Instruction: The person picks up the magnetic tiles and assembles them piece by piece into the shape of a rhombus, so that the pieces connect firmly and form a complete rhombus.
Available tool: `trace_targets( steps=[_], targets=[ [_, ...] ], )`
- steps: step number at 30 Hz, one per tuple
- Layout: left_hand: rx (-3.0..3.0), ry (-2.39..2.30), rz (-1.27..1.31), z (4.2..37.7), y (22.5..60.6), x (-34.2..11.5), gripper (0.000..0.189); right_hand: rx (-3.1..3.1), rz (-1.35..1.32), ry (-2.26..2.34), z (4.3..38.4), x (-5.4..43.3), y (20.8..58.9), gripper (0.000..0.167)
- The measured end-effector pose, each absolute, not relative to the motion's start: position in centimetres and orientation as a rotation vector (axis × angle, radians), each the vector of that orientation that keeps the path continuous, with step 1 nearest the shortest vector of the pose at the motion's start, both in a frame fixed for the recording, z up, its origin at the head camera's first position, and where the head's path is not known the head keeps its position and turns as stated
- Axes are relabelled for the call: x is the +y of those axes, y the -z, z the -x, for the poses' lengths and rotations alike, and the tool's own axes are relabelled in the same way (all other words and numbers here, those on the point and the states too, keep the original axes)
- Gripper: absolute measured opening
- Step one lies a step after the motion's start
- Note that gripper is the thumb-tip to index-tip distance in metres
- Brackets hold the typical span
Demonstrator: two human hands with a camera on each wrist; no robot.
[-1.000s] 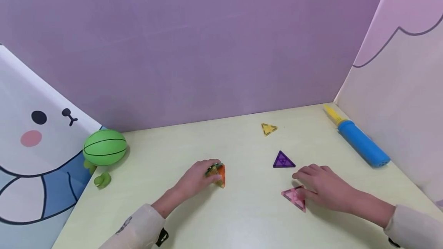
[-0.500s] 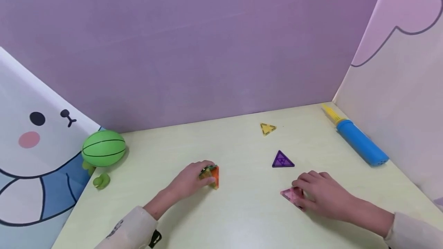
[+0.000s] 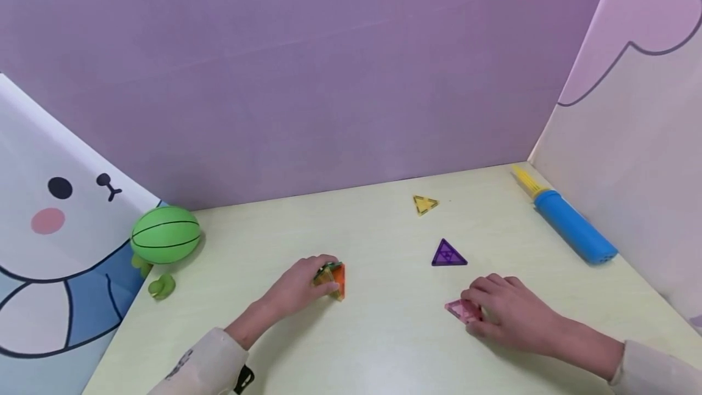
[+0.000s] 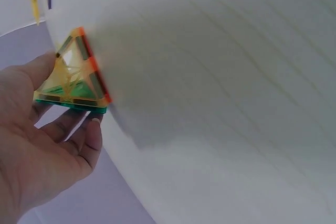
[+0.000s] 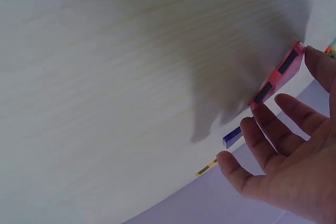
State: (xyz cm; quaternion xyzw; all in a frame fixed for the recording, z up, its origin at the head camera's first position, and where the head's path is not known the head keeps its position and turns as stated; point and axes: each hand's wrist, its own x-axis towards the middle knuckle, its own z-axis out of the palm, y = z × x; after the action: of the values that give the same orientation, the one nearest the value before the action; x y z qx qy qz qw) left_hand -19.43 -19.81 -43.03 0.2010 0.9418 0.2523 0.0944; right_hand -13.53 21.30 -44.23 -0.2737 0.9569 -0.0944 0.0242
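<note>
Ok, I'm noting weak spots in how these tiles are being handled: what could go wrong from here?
The pink triangle could slip or twist, since the right hand seems to hold it only near two corners. The joined yellow, orange and green tiles might fold or separate if the left hand squeezes too hard. The purple triangle lies just beyond the right hand, so it could get bumped.

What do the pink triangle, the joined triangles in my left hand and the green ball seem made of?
Pink triangle: probably translucent plastic; dark strips show inside its edge.
Joined triangles in your left hand: likewise see-through plastic; green shows through yellow.
Green ball: matte-looking, no sharp highlights; perhaps rubber or soft vinyl.
</note>
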Motion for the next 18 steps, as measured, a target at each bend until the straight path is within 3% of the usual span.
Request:
trace_targets(
  steps=[5,11,18],
  targets=[
    [2.956,-0.727,-0.656,19.3,41.0,-19.3,0.068,3.018,0.870,0.295,14.2,21.7,43.6,0.041],
    [3.224,-0.653,-0.949,19.1,38.5,-15.3,0.048,3.071,0.848,0.360,17.6,22.9,42.4,0.046],
    [2.884,-0.258,-1.126,16.3,38.8,-7.0,0.034,2.994,1.003,0.380,21.7,22.6,43.1,0.041]
  ],
)
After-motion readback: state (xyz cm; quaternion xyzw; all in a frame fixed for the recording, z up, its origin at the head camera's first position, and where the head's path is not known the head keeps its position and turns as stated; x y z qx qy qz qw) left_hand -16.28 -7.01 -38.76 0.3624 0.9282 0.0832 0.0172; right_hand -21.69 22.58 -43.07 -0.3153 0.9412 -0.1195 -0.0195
